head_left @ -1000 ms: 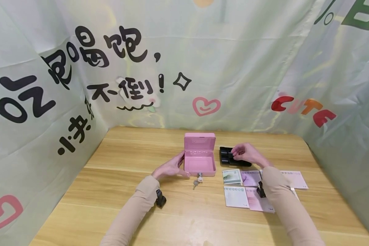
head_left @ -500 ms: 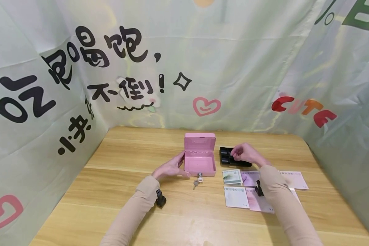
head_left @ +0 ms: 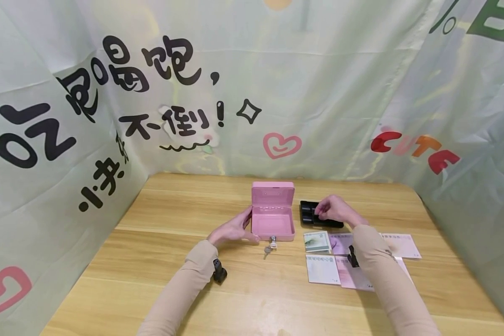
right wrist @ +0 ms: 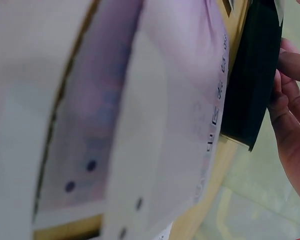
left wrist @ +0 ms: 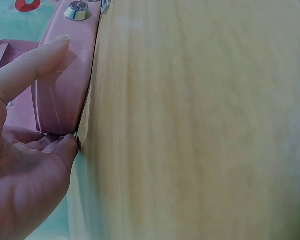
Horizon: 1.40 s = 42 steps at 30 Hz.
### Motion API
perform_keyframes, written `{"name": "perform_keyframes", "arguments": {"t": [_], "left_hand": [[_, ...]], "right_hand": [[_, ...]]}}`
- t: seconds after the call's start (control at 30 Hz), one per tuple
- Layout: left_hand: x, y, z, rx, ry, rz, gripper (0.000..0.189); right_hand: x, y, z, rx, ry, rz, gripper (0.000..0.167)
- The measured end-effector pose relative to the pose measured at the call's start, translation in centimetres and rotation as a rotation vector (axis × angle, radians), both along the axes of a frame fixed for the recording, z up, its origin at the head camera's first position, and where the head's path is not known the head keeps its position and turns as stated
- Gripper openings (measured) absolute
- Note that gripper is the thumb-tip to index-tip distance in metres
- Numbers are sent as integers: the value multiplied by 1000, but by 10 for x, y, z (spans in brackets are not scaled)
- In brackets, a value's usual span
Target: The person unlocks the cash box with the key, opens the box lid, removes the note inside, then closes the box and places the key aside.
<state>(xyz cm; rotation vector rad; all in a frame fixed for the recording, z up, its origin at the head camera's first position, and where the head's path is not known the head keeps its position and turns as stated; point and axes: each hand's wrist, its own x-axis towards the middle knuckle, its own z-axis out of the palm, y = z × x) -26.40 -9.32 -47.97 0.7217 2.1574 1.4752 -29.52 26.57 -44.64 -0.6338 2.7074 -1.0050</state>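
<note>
A pink cash box (head_left: 273, 226) stands with its lid up. My left hand (head_left: 233, 228) grips its front left corner; the left wrist view shows the thumb (left wrist: 37, 65) on the front face and the other fingers curled at the side. A small key (head_left: 267, 251) hangs at the front lock (head_left: 273, 239). Right of the box lies a black compartment tray (head_left: 308, 219). My right hand (head_left: 339, 210) reaches over it with bent fingers, fingertips down among the compartments. In the right wrist view the tray's wall (right wrist: 252, 75) hides those fingertips, so any hold is unclear.
Several flat stacks of banknotes lie in two rows before the tray, among them a green one (head_left: 317, 242) and a pale one (head_left: 323, 269). My right forearm (head_left: 386, 275) passes over some. A printed cloth (head_left: 336, 93) encloses the wooden table (head_left: 252, 294).
My right hand has shifted slightly left over the black tray, its fingers drawing closer together. My left hand, the cash box and the banknotes stay where they were.
</note>
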Motion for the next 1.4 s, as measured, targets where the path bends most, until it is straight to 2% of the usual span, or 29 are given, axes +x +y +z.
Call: {"name": "perform_keyframes", "arguments": {"t": [0.43, 0.67, 0.83, 1.4], "left_hand": [[0, 0, -1, 18, -17, -9, 121], [-2, -1, -2, 34, -36, -9, 120], [-2, -1, -2, 28, -37, -7, 120], [0, -1, -1, 78, -40, -28, 118]], "right_hand": [[2, -1, 0, -4, -22, -48, 13], [6, -1, 4, -35, 25, -23, 11], [9, -3, 8, -47, 22, -19, 11], [29, -20, 24, -113, 93, 98, 9]]}}
